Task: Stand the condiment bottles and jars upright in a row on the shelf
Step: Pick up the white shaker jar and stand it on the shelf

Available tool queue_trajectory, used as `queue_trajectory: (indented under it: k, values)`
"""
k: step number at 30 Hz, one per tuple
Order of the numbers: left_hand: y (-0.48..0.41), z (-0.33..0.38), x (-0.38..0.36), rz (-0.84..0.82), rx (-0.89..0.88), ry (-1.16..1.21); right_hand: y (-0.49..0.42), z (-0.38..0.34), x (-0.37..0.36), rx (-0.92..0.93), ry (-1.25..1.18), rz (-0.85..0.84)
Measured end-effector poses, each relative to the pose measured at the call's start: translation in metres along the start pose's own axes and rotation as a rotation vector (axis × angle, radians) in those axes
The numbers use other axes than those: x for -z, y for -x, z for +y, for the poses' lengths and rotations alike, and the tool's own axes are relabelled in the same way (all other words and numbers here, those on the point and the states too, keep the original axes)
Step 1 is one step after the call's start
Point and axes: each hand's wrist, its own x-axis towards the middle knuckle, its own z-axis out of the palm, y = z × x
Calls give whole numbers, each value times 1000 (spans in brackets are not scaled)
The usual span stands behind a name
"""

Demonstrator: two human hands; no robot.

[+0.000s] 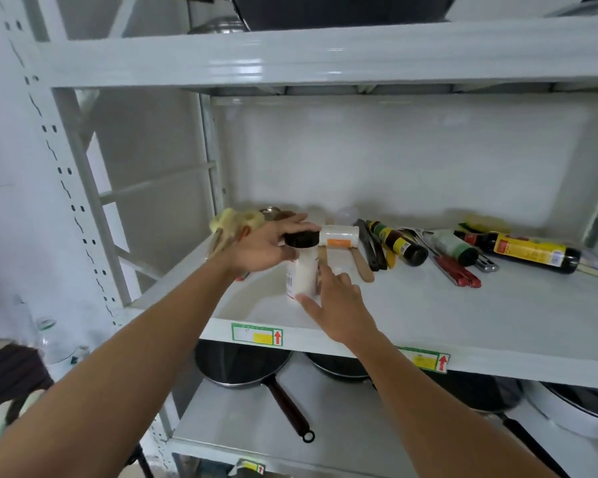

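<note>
Our right hand [339, 305] lay flat-fingered beside the white black-capped jar [302, 267] to steady it upright on the shelf [463, 315], while our left hand's [266, 246] grip wrapped its cap.

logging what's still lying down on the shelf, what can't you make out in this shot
- Head view: the label of the upright white jar is blurred and partly covered by the left hand on its black cap and the right hand beside it.
- Items at the shelf's back left are hidden behind the left hand.
- Labels on the lying dark bottles are too small to read.
</note>
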Motion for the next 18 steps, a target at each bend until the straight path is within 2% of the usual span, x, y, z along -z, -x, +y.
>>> queue_trajectory:
  k: [4, 7, 14, 18]
  values:
    - [22, -17, -38, 290, -14, 396, 1, 0, 2, -18, -135, 9]
    - [38, -30, -72, 404, 11, 444, -4, 3, 0, -38, -202, 19]
    - [38, -55, -76, 409, 129, 616, -9, 6, -6, 16, -118, -42]
    - [33, -56, -78, 367, 163, 535, -16, 6, -2, -75, -187, -126]
